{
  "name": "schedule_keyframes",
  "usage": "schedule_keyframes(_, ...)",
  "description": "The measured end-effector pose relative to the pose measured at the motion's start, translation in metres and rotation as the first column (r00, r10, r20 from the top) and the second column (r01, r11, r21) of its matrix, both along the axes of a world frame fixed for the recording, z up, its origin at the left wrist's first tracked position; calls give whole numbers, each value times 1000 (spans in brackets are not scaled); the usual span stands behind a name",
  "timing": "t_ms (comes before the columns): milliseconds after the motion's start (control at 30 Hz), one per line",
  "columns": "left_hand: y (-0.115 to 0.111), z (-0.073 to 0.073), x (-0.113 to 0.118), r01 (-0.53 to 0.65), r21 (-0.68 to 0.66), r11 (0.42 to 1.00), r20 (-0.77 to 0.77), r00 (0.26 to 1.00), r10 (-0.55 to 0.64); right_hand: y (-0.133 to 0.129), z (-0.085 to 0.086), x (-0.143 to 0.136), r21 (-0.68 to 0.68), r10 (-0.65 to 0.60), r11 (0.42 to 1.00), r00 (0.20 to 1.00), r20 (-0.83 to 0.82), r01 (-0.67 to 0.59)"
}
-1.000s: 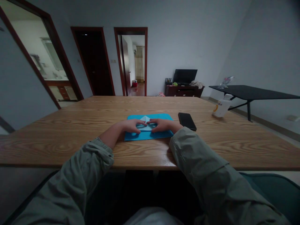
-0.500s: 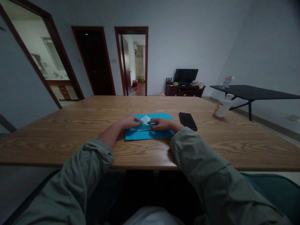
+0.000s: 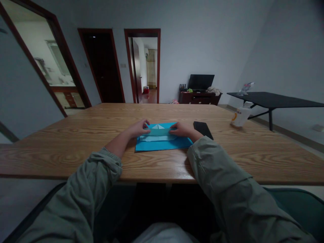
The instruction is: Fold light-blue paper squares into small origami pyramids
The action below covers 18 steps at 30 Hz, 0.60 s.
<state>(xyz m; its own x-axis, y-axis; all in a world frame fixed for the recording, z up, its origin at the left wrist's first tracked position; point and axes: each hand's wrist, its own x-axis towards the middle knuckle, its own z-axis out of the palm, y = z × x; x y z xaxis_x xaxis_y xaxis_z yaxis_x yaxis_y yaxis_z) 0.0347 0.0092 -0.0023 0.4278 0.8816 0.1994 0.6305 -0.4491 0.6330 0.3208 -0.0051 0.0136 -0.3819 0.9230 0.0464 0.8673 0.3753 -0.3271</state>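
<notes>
A folded light-blue paper [image 3: 159,132], with a pale pointed top and a straight band across it, lies over a bright blue sheet [image 3: 162,145] on the table. My left hand [image 3: 138,129] grips the band's left end between thumb and fingers. At the other end my right hand [image 3: 184,130] pinches the same band, its fingers curled over the edge. Below the band a paler strip of the folded paper shows. The fingertips of both hands are partly hidden by the paper.
A black phone [image 3: 203,130] lies just right of the blue sheet, close to my right wrist. Farther right on the wooden table [image 3: 101,118] stands a white plastic container [image 3: 240,116]. A black folding table [image 3: 275,99] is beyond, and a TV [image 3: 201,82] at the back.
My hands have moved apart to the two ends of the folded paper. Its band, pressed flat under the fingers before, is now raised and shows fully between them.
</notes>
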Motion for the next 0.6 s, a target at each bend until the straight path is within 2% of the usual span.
schedule_keyframes(133,0,4,-4,3,53,999,-57,998,0,-5,4,-6,-13,34,999,998,50,-33)
schedule_keyframes(267,-4,6,-2,42,5,999,-110,993,-41,-6,2,-12,19,53,998,997,59,-54)
schedule_keyframes(467,-5,4,1,-21,29,999,-152,988,25,-1,-8,-19,156,5,988,998,66,-15)
schedule_keyframes(600,-3,8,-4,-79,75,994,-197,976,92,1,-10,-19,173,-7,985,996,85,-8)
